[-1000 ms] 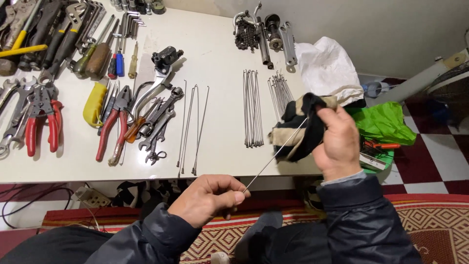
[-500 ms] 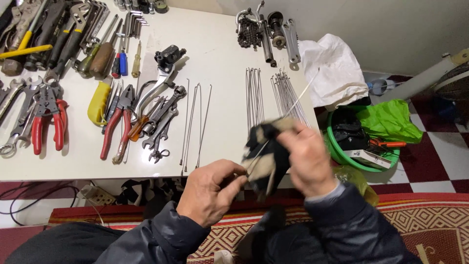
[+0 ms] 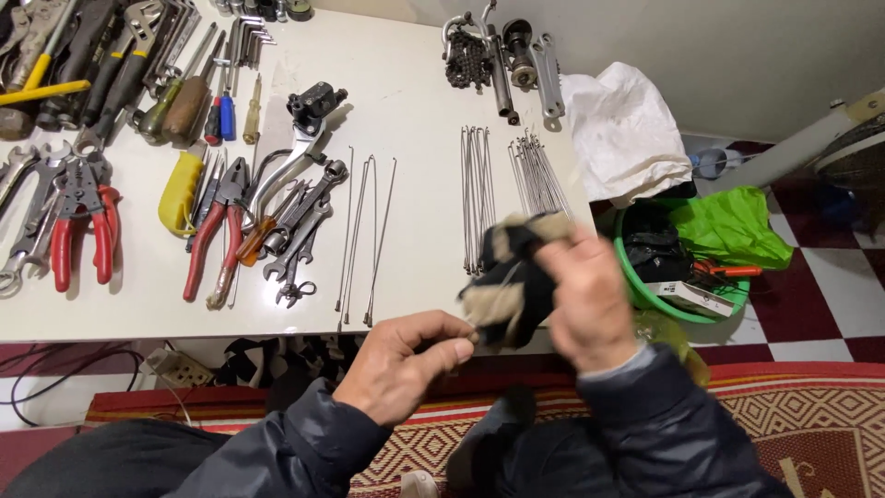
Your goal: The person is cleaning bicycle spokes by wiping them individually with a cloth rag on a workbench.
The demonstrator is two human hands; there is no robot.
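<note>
My right hand (image 3: 590,300) grips a black and beige cloth (image 3: 505,277) just over the near edge of the white table (image 3: 415,111). My left hand (image 3: 413,355) is pinched shut right against the cloth's lower left side, on the end of a thin metal spoke. The cloth is wrapped around that spoke and hides nearly all of it. The right hand is blurred. On the table beyond the hands lie three loose spokes (image 3: 369,240) and two bundles of spokes (image 3: 475,194), (image 3: 535,175).
Red-handled pliers (image 3: 81,231), wrenches (image 3: 300,231), a brake lever (image 3: 304,120), screwdrivers (image 3: 221,106) and other tools cover the table's left half. A white bag (image 3: 622,129) hangs off the right edge. On the floor at the right is a green basin (image 3: 645,300); a power strip (image 3: 175,369) lies under the table.
The right hand slid the cloth down along the spoke from the upper right towards the left hand. The length of spoke that showed earlier is now covered.
</note>
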